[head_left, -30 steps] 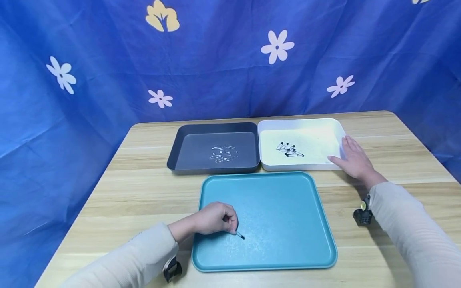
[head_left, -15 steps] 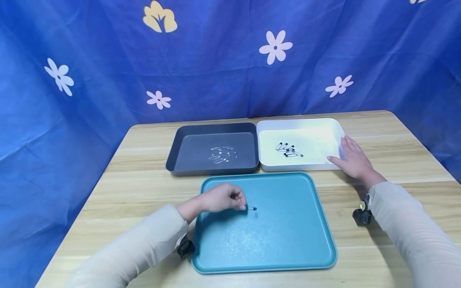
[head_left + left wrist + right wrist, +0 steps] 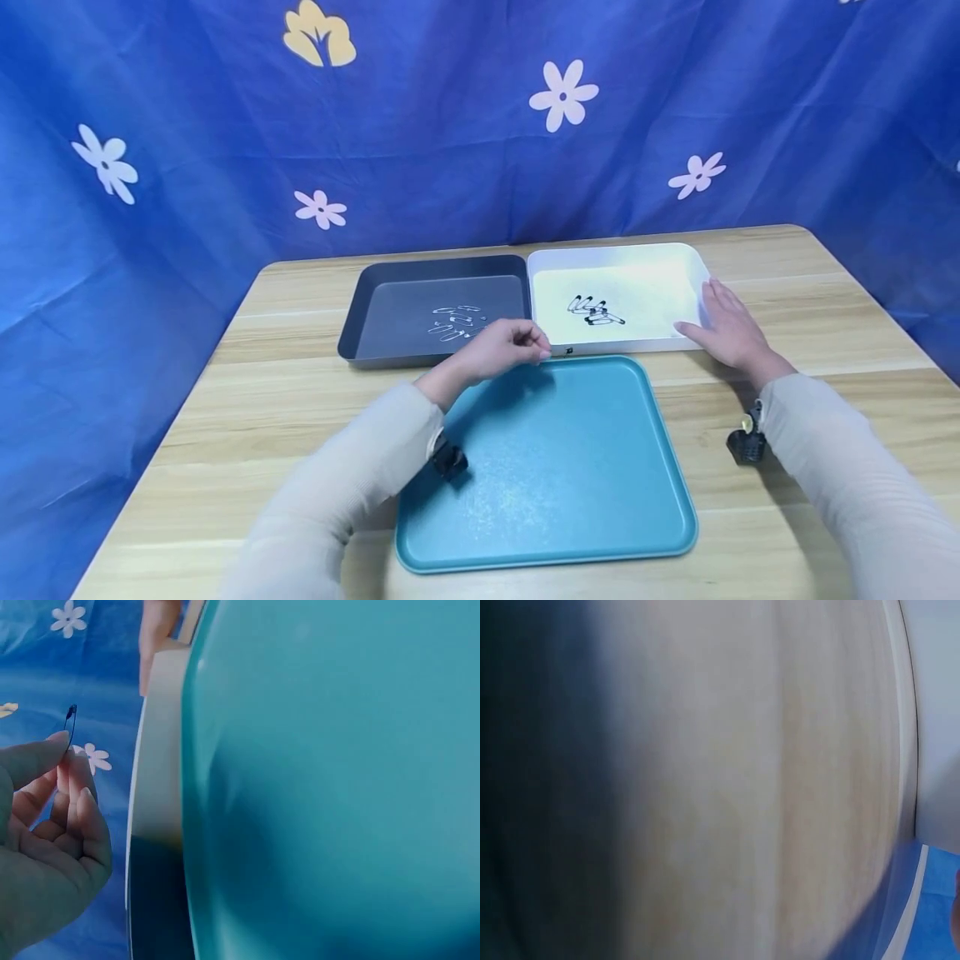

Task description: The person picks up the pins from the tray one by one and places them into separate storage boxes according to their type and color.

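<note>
My left hand (image 3: 501, 350) pinches a black safety pin (image 3: 71, 724) between thumb and fingertips, its head pointing away from the fingers. In the head view this hand hovers over the far edge of the teal tray (image 3: 577, 467), near the front wall of the white tray (image 3: 648, 292). Several black safety pins (image 3: 597, 316) lie inside the white tray. Against that tray's right end rests my right hand (image 3: 729, 332), fingers extended and thumb spread toward the front corner. The right wrist view shows barely a sliver of this hand.
A dark grey tray (image 3: 397, 304) stands left of the white one, with several silver safety pins (image 3: 450, 336) in it; my left hand covers part of its front right corner. All three trays sit on a wooden table (image 3: 247, 400), with a blue flowered curtain (image 3: 435, 125) behind.
My left hand has lifted the safety pin off the teal tray and carried it forward and right toward the white tray. The right hand stays at the white tray.
</note>
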The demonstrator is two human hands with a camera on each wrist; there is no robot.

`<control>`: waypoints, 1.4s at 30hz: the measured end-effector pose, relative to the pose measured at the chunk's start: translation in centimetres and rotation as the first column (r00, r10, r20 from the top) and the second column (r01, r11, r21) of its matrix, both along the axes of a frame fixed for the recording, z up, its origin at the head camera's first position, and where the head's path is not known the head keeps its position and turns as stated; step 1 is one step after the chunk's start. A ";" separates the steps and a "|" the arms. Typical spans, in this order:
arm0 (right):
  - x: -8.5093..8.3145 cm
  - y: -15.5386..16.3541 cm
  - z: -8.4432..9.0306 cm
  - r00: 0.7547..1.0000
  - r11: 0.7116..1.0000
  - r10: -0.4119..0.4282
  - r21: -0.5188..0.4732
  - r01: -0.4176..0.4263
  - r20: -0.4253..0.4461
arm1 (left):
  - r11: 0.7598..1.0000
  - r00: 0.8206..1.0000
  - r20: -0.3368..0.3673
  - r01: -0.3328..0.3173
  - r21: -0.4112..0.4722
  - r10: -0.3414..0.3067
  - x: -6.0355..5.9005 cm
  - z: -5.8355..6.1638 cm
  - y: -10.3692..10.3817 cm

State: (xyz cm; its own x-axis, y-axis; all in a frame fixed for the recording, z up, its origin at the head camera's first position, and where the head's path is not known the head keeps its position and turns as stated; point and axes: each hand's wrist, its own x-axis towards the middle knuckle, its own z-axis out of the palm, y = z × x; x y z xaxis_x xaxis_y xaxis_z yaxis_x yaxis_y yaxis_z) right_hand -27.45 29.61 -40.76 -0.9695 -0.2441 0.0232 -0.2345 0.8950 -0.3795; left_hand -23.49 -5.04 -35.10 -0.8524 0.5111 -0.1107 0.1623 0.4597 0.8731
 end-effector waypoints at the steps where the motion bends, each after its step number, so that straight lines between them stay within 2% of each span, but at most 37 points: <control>1: 0.0 0.0 0.0 1.000 1.000 0.000 -0.001 0.000 -0.002 | 1.000 1.000 -0.008 -0.009 0.002 0.009 -0.4 0.0 0.4; 7: -0.1 0.0 0.1 1.000 1.000 -0.008 -0.006 0.008 0.005 | 0.999 0.997 -0.066 -0.038 -0.024 0.036 -2.6 -0.2 2.4; 18: -0.2 0.0 0.3 1.000 1.000 -0.011 -0.005 0.011 0.010 | 1.000 0.999 -0.032 -0.013 0.008 0.014 -5.0 -0.5 5.7; 28: 0.0 -0.2 0.2 1.000 1.000 -0.011 -0.013 0.011 0.014 | 0.991 0.999 -0.046 -0.034 -0.127 0.028 -7.2 -1.6 7.3; 34: 0.1 -0.4 0.0 1.000 1.000 -0.012 -0.014 0.012 0.018 | 0.964 0.997 -0.074 -0.027 -0.264 0.007 -7.5 -2.7 7.6; 38: 0.1 -0.3 0.0 1.000 1.000 -0.011 -0.009 0.011 0.014 | 0.934 0.994 -0.106 -0.003 -0.356 -0.037 -7.3 -2.9 7.8; 42: 0.1 -0.2 0.1 1.000 1.000 -0.010 0.002 0.010 0.013 | 0.894 0.995 -0.096 -0.013 -0.448 -0.034 -7.6 -3.0 8.4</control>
State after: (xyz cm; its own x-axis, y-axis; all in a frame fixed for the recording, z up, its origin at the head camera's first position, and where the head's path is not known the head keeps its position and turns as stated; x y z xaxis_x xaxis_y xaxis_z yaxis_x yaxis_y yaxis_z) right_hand -27.36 29.39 -40.69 -0.9721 -0.2342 0.0106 -0.2205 0.8979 -0.3809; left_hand -31.08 3.37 -38.08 -0.8655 0.4366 -0.2455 0.2442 0.7958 0.5541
